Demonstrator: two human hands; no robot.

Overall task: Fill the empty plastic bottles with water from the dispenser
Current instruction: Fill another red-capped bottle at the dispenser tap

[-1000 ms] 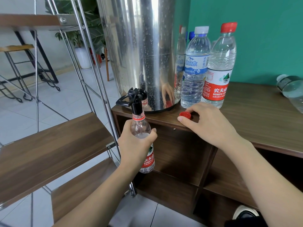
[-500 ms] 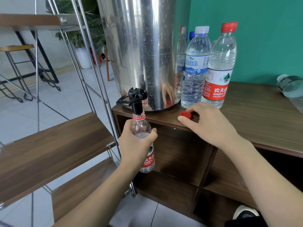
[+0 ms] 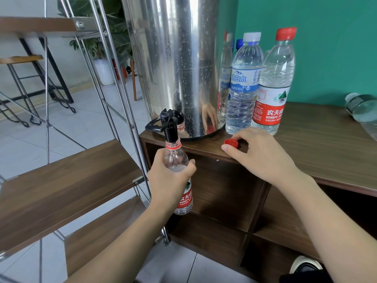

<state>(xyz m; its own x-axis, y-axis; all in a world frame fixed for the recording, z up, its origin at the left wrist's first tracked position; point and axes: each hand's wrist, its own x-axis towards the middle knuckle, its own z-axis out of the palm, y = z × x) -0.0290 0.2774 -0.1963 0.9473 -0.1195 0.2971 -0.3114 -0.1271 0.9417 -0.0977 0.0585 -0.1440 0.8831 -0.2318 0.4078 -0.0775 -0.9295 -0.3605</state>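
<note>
My left hand point(image 3: 170, 180) is wrapped round the shoulder of the open bottle point(image 3: 178, 176), fingers and thumb curled tight on it, holding its mouth up against the black tap point(image 3: 166, 124) of the steel dispenser point(image 3: 175, 64). The bottle hangs upright just off the front edge of the cabinet top point(image 3: 318, 152), with open air below it down to the floor tiles (the water line shows near my thumb). My right hand point(image 3: 263, 155) lies on the cabinet top at about 3 o'clock from the bottle, thumb and forefinger curled round the loose red cap point(image 3: 231, 143), which sits close to the front edge.

At 12 o'clock from that hand stand a blue-label bottle point(image 3: 243, 84) and a red-capped bottle point(image 3: 274, 82), touching side by side and just beside the dispenser's base. Far out at 3 o'clock another bottle point(image 3: 364, 111) lies on its side, cut off by the frame. At 9 o'clock from the held bottle the wooden steps point(image 3: 67, 188) and their metal rails come close; the gap between step edge and cabinet is narrow.
</note>
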